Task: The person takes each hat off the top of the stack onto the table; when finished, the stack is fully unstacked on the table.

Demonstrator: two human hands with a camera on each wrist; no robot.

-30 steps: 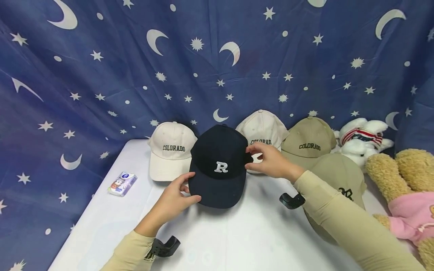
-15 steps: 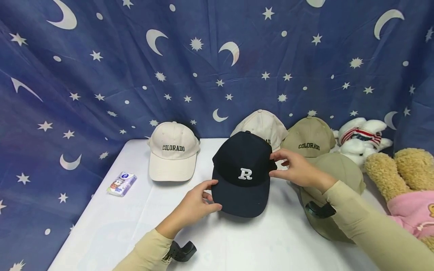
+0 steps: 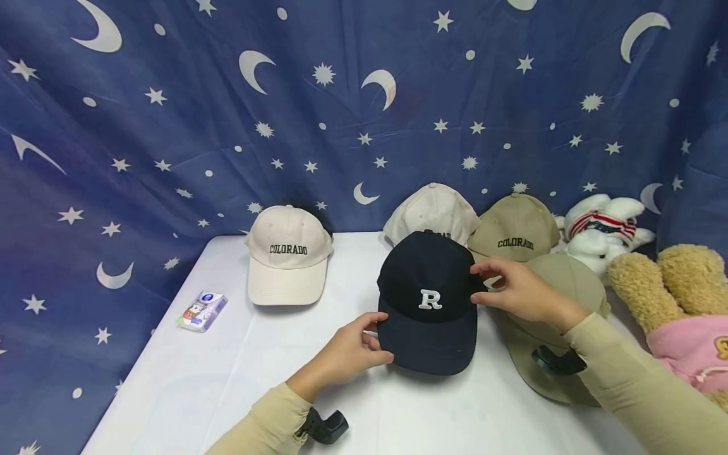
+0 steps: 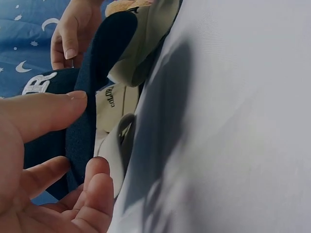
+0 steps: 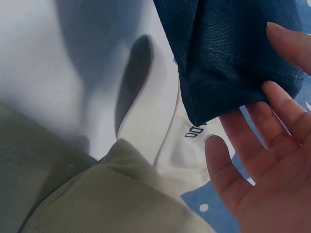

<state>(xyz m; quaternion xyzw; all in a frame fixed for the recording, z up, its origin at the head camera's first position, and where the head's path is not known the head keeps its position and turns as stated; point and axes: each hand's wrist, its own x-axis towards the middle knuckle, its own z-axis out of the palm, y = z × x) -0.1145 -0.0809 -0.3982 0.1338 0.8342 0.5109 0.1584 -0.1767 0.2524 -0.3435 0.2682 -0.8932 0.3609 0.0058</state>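
A navy baseball cap (image 3: 428, 344) with a white R faces me in the head view, held between both hands. My left hand (image 3: 344, 354) pinches the left edge of its brim, thumb on top and fingers beneath. On the other side, my right hand (image 3: 526, 292) grips the crown's right edge between thumb and fingers. The left wrist view shows the brim (image 4: 81, 131) raised off the table, its shadow alongside. Behind the navy cap, a cream cap (image 3: 438, 208) is partly covered. An olive cap (image 3: 574, 287) lies partly under my right forearm.
White cloth covers the table (image 3: 273, 354). A cream COLORADO cap (image 3: 287, 278) sits at the left, near a small tissue pack (image 3: 203, 311). At the back right stand a khaki COLORADO cap (image 3: 514, 221), a white plush toy (image 3: 603, 234) and a teddy bear (image 3: 691, 341) in pink.
Both hands have carried the navy cap to the right and nearer to me, away from the left cream cap. It now hides the lower part of the middle cream cap.
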